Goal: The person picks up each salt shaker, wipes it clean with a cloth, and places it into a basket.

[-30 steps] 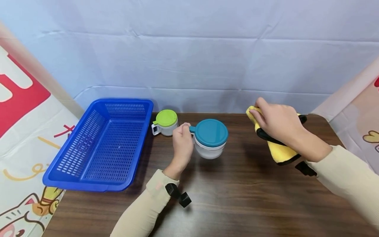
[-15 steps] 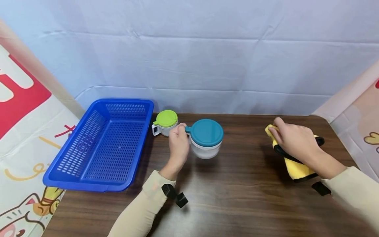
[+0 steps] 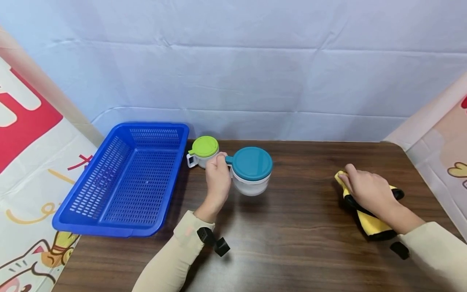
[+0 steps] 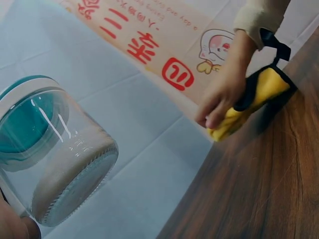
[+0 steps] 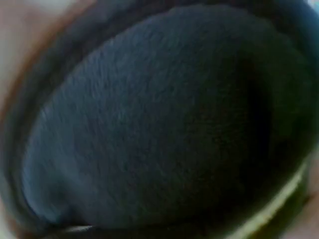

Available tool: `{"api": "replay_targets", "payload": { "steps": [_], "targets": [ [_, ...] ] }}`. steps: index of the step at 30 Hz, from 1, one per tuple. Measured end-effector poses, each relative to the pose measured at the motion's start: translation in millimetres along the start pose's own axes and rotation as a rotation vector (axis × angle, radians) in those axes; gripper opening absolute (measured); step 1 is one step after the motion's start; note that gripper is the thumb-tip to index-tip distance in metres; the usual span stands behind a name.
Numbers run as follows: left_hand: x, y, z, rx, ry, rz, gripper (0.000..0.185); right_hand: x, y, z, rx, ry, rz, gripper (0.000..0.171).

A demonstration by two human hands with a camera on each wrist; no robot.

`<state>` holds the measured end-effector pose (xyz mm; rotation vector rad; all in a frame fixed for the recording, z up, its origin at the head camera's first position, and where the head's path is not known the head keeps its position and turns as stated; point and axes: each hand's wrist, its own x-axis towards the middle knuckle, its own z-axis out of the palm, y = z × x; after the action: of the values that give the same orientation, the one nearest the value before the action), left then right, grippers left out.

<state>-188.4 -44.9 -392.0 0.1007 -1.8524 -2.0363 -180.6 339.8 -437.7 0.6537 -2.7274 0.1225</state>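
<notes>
Pale blue cloth hung behind the dark wooden counter (image 3: pixel 292 243), with printed cartoon sheets down either side. At mid-counter the left hand (image 3: pixel 217 178) had its fingers curled round the handle of a clear jar with a teal lid (image 3: pixel 251 170), lifted off the wood and tilted; the handle itself was hidden inside the grip. Just beyond that hand's knuckles stood a smaller jar with a green lid (image 3: pixel 204 151), and further out on the same side a blue perforated basket (image 3: pixel 124 182) sat partly over the counter's edge. Well apart, the right hand (image 3: pixel 368 190) lay on a yellow cloth with black trim (image 3: pixel 368 221), fingers bent over it and pressing it to the wood; how firmly it gripped could not be told. The left wrist view showed the jar (image 4: pixel 55 159) from below, its ribbed glass base and the lid's underside, unseen from the head, plus the right hand (image 4: pixel 224 94) on the cloth (image 4: pixel 249 104). The right wrist view was only a dark blurred surface.
</notes>
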Motion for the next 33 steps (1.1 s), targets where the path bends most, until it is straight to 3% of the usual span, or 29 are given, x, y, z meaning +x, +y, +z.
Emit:
{"api": "replay_targets", "payload": {
  "steps": [5, 9, 12, 26, 33],
  "targets": [
    [0.5, 1.5, 0.1, -0.011, 0.016, 0.012, 0.042, -12.8, -1.4, 15.3, 0.027, -0.024, 0.027, 0.029],
    [0.9, 2.1, -0.6, -0.013, 0.03, -0.002, 0.044, -21.7, -5.7, 22.1, 0.08, -0.131, 0.165, 0.025],
    [2.1, 1.8, -2.1, -0.021, 0.054, -0.013, 0.044, -26.5, -9.9, 25.6, 0.113, -0.177, 0.24, 0.038],
    [4.8, 7.5, -21.1, -0.003, 0.093, -0.053, 0.043, -38.0, -17.9, 40.2, 0.0, -0.064, 0.107, 0.038],
    [1.7, 19.2, -36.0, -0.058, 0.083, -0.109, 0.044, -39.4, -18.6, 39.5, -0.007, -0.064, 0.108, 0.038]
  ]
}}
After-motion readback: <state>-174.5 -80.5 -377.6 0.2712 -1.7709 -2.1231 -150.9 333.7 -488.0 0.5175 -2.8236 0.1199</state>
